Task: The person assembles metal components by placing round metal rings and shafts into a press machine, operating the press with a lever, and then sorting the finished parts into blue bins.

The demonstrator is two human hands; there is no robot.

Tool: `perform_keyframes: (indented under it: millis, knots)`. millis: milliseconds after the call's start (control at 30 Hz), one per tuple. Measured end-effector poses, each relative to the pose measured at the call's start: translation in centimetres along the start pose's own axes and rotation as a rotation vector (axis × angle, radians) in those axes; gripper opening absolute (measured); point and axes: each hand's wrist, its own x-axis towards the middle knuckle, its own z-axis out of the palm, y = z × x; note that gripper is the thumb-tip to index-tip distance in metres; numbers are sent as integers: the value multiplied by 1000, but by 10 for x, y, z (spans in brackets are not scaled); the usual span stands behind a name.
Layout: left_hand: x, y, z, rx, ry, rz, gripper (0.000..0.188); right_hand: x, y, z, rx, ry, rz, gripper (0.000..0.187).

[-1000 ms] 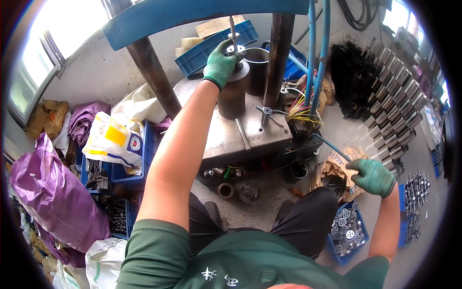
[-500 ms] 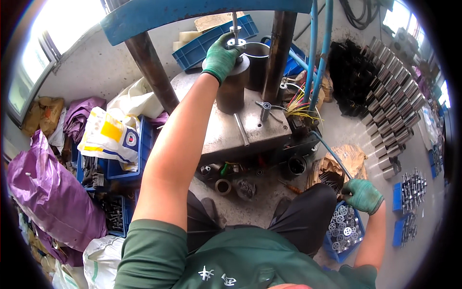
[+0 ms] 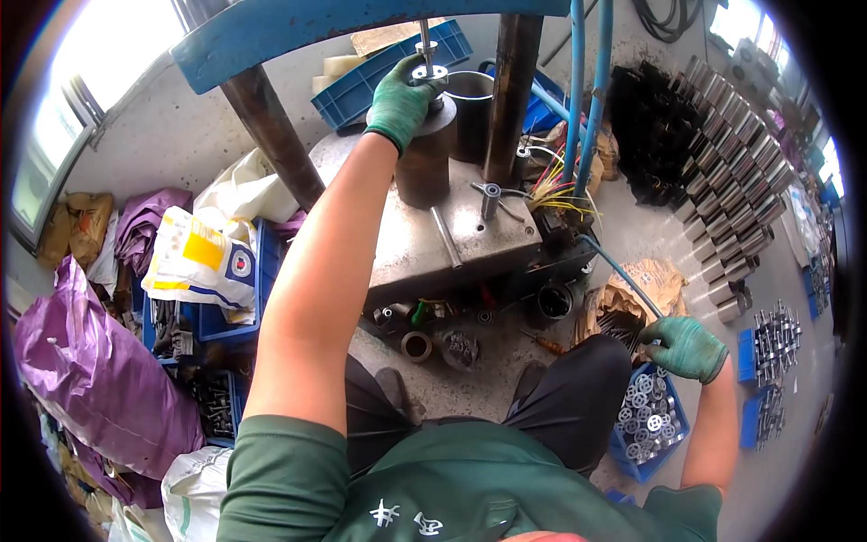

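Observation:
My left hand (image 3: 400, 104), in a green glove, reaches up under a blue press beam (image 3: 361, 27). Its fingers and thumb are closed round the edge of a round metal flange (image 3: 429, 76) with holes, which sits on an upright shaft (image 3: 424, 36). Below it stands a thick dark steel cylinder (image 3: 424, 176) on the metal press table (image 3: 406, 248). Out to the right, my gloved right hand (image 3: 690, 349) is closed at the end of a thin blue lever (image 3: 628, 280) that slopes down from the machine. The palm side of that grip is hidden.
A blue bin (image 3: 646, 468) of small metal wheels stands below my right hand. A loose rod (image 3: 446, 237) and an upright socket-like piece (image 3: 490, 200) rest on the table. Stacked metal cylinders (image 3: 736, 190) line the right; a purple sack (image 3: 99, 370) bulges at left.
The whole view has shifted slightly. My right hand and the lever's end appear a little higher. My left hand keeps its hold on the flange.

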Motion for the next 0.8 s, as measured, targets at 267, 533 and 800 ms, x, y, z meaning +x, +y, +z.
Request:
perform_keyframes:
  millis: [267, 533, 800]
  knots:
    - [6, -4, -6, 51, 16, 50, 50, 3, -10, -10, -42, -13, -31, 37]
    - [-6, 9, 1, 14, 13, 3, 43, 1, -6, -2, -69, -23, -61, 34]
    - [-8, 11, -11, -23, -27, -2, 33, 10, -13, -14, 165, 498, 53, 29]
